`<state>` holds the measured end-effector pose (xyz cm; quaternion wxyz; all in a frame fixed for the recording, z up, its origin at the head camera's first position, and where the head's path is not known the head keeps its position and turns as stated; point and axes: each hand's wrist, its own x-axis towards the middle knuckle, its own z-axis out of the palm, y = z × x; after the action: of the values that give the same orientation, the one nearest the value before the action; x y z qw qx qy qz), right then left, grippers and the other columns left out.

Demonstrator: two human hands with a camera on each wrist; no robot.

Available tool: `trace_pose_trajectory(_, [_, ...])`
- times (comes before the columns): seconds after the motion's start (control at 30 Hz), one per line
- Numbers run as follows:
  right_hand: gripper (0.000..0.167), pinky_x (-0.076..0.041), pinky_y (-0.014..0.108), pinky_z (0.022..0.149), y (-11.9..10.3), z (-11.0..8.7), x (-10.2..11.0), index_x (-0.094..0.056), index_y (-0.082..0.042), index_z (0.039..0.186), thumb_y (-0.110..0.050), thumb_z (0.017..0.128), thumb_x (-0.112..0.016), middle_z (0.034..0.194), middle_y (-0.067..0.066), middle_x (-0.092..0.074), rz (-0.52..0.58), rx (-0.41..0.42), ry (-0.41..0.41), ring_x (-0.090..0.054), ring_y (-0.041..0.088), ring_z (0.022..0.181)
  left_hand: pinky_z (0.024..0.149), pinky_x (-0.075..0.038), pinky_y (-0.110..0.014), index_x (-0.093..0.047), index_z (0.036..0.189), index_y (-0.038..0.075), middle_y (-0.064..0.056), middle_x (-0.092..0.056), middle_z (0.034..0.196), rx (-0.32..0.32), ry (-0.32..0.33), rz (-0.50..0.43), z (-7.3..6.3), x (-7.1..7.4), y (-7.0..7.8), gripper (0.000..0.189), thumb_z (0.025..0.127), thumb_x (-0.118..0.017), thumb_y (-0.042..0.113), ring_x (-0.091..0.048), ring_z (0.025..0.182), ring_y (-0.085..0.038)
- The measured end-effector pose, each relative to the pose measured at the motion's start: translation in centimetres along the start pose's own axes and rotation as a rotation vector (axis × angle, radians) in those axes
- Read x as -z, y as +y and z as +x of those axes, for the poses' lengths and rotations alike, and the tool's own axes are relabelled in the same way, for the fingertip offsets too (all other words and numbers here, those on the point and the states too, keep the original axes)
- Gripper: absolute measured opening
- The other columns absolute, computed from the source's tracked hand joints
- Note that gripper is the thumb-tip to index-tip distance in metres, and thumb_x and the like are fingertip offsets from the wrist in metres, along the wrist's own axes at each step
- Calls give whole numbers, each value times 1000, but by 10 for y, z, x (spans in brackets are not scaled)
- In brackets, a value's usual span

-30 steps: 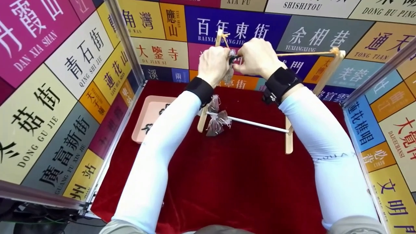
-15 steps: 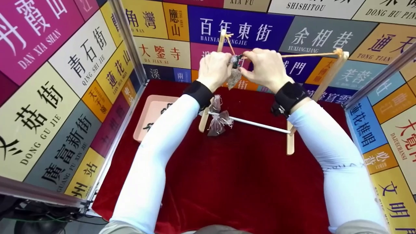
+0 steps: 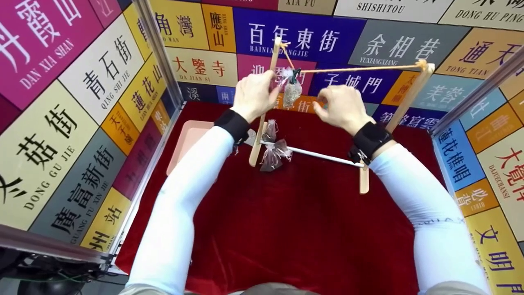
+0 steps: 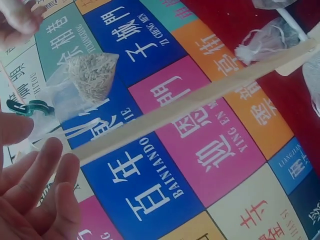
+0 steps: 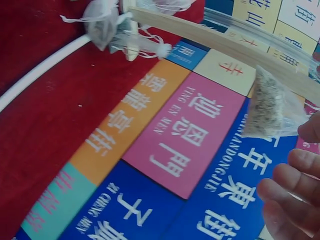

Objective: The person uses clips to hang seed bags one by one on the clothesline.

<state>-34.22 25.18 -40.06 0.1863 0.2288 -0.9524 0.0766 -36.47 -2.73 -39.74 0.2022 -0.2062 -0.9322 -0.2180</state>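
Note:
A sheer mesh sachet (image 3: 291, 95) filled with pale, grainy bits hangs from an orange cord (image 3: 360, 69), held by a dark green clip (image 4: 31, 107). The cord runs between the tops of two wooden posts. Just left of the sachet is my left hand (image 3: 254, 93), beside the left post (image 3: 258, 143); its fingers are loosely bent, the thumb close to the clip, with nothing gripped. My right hand (image 3: 343, 107) is apart from the sachet, to its right and slightly lower, fingers loosely curled around nothing. In the right wrist view the sachet (image 5: 265, 107) dangles beyond the fingertips.
More sheer drawstring bags (image 3: 275, 155) lie at the foot of the left post. A white rod (image 3: 323, 155) joins the posts low down, the right post (image 3: 409, 98) leaning. A pink tray (image 3: 189, 133) sits left, partly behind my left arm. Red cloth (image 3: 303, 229) covers the table; sign-covered panels surround it.
Both hands were together at the sachet's top on the cord. They have now parted, left hand leftward, right hand right and down, and the sachet hangs by the clip.

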Motion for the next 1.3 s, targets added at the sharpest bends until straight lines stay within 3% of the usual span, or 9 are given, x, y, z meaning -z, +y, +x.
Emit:
trace_pose_trajectory(0.23, [32, -64, 67, 72, 17, -20, -19, -82, -5, 107, -35, 98, -76, 102, 18, -84, 10, -92, -78, -79, 49, 89, 77, -67, -47, -79, 116, 11, -8, -86, 104, 17, -59, 2, -17, -6, -27, 24, 107, -70, 31, -81, 87, -32])
trace_pose_trajectory(0.6, [49, -64, 73, 85, 31, -51, -52, -75, -2, 134, -34, 97, -75, 129, 27, -79, 21, -208, -222, -75, 60, 110, 87, -66, -59, -78, 118, 7, -19, -85, 114, 163, -160, 91, -58, -20, -85, 29, 104, -74, 32, -81, 101, -44])
trace_pose_trajectory(0.87, [49, -63, 73, 84, 38, -74, -67, -74, -1, 135, -31, 96, -76, 129, 27, -78, 48, -241, -218, -75, 59, 111, 91, -64, -62, -78, 117, 2, -24, -82, 115, 225, -146, 90, -92, -32, -129, 29, 101, -70, 24, -78, 106, -49])
trace_pose_trajectory(1.0, [51, -63, 74, 85, 40, -82, -72, -73, 0, 136, -29, 95, -76, 131, 28, -77, 58, -256, -224, -74, 59, 113, 96, -62, -66, -74, 125, -2, -30, -76, 121, 255, -159, 85, -113, -39, -152, 35, 98, -70, 21, -74, 110, -55])
trace_pose_trajectory(1.17, [54, -63, 74, 85, 42, -92, -77, -73, -3, 139, -32, 94, -76, 133, 27, -76, 52, -280, -253, -74, 59, 115, 106, -59, -67, -71, 138, -5, -35, -71, 137, 345, -216, 81, -141, -53, -179, 45, 97, -71, 15, -71, 121, -58])
trace_pose_trajectory(1.3, [55, -63, 74, 87, 42, -98, -80, -72, -4, 141, -33, 94, -77, 137, 26, -76, 36, -297, -282, -74, 58, 117, 109, -59, -70, -65, 149, -2, -29, -66, 151, 485, -284, 75, -166, -63, -200, 53, 98, -67, 14, -65, 133, -59])
